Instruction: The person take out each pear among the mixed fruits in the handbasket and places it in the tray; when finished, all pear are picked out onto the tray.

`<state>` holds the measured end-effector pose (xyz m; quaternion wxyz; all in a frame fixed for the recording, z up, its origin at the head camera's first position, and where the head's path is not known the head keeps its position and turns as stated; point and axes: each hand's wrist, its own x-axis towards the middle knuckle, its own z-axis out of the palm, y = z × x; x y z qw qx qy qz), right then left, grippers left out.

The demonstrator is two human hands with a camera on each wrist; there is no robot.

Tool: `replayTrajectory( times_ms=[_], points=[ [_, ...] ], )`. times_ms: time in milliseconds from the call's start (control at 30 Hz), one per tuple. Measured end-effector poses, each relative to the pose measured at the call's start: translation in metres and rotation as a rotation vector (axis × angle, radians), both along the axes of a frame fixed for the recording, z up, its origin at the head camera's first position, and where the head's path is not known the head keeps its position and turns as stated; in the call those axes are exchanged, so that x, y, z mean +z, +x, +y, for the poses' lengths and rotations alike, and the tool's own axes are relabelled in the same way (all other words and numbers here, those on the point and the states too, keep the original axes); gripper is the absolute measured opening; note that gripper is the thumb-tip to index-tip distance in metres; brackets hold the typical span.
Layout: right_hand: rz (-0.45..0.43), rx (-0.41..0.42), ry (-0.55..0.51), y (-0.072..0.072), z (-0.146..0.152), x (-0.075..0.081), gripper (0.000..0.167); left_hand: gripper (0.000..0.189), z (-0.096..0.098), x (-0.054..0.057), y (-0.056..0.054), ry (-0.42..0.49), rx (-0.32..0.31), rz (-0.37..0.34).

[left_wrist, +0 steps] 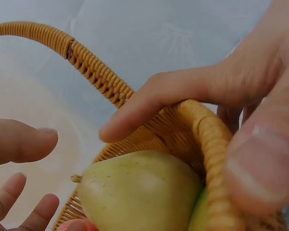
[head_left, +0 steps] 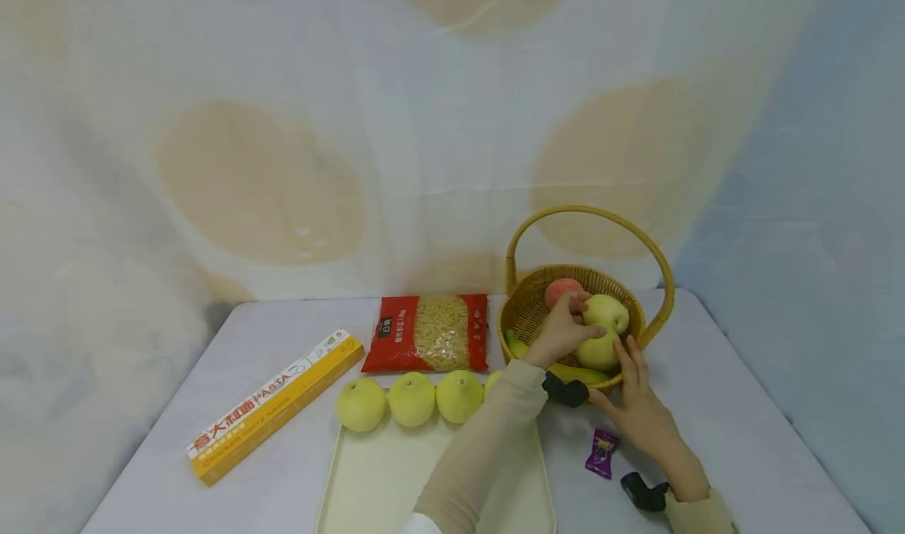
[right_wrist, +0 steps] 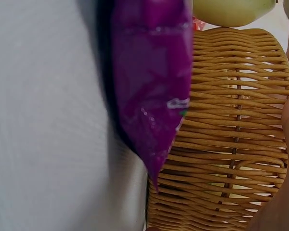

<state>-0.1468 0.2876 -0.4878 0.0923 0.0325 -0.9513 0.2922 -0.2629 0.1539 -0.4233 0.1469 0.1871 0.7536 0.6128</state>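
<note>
A wicker basket (head_left: 519, 302) with a tall arched handle holds two yellow-green pears (head_left: 597, 353), a red fruit (head_left: 562, 289) and a banana (head_left: 576, 374). My left hand (head_left: 562, 334) reaches over the basket, thumb and fingers spread beside the pears. In the left wrist view, a gap shows between its thumb (left_wrist: 24, 141) and the nearer pear (left_wrist: 139, 192). The right hand (head_left: 643, 412) holds the basket's near right rim, fingers over the inside and thumb outside. A purple wrapped candy (head_left: 602, 453) lies below the basket, close to that hand.
Several round yellow-green fruits (head_left: 412, 399) line the far edge of a cream tray (head_left: 382, 479), partly under the left sleeve. Behind them lies a red pasta bag (head_left: 399, 338). A long yellow pasta box (head_left: 276, 408) lies at the left. A cloth backdrop (head_left: 452, 165) rises behind the table.
</note>
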Motion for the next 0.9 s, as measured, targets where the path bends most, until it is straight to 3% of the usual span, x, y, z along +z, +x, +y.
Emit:
replayTrajectory(
  times_ms=[167, 367, 533, 667, 800, 900],
  points=[
    [0.041, 0.016, 0.011, -0.001, 0.000, -0.001, 0.094, 0.048, 0.009, -0.013, 0.001, 0.044, 0.056, -0.081],
    [0.076, 0.010, 0.025, 0.000, 0.000, -0.002, 0.095, 0.048, 0.015, -0.024, 0.002, -0.040, 0.073, -0.157],
    [0.103, 0.012, 0.029, -0.001, 0.001, -0.002, 0.097, 0.051, 0.017, -0.024, 0.001, -0.147, 0.065, -0.114],
    [0.120, 0.011, 0.031, -0.002, -0.001, -0.002, 0.096, 0.055, 0.018, -0.023, -0.001, -0.198, 0.108, -0.059],
    [0.100, 0.004, 0.022, -0.002, -0.001, -0.002, 0.093, 0.062, 0.015, -0.021, 0.000, -0.132, 0.169, -0.052],
    [0.057, 0.002, 0.009, 0.000, 0.001, -0.001, 0.091, 0.060, 0.008, -0.012, 0.002, -0.046, 0.174, -0.015]
  ],
)
